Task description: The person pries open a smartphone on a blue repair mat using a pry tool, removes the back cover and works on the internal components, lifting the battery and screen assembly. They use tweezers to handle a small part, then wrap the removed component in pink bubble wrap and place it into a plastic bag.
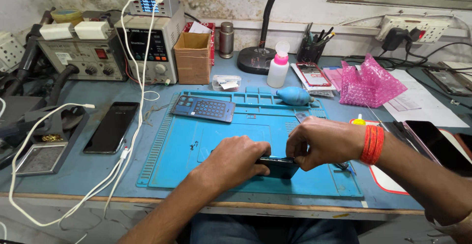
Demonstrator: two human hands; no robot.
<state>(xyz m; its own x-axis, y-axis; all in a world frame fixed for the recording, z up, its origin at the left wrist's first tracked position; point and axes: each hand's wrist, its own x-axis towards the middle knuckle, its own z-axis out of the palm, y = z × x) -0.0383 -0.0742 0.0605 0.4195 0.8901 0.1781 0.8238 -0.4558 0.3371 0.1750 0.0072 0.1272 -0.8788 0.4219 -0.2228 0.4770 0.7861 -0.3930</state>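
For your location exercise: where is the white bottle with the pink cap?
In the head view, the bottle stands at the bench's back, right of centre, between the black lamp base and the red phone frame.

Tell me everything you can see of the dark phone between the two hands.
The phone is a dark, flat slab, mostly hidden by the hands. It stands on a long edge on the blue mat, near the mat's front edge, not lying flat. The left hand covers its left end and the right hand grips its right end and top edge. Only a dark, smooth-looking side shows between them. Whether that is the screen or the back cannot be told.
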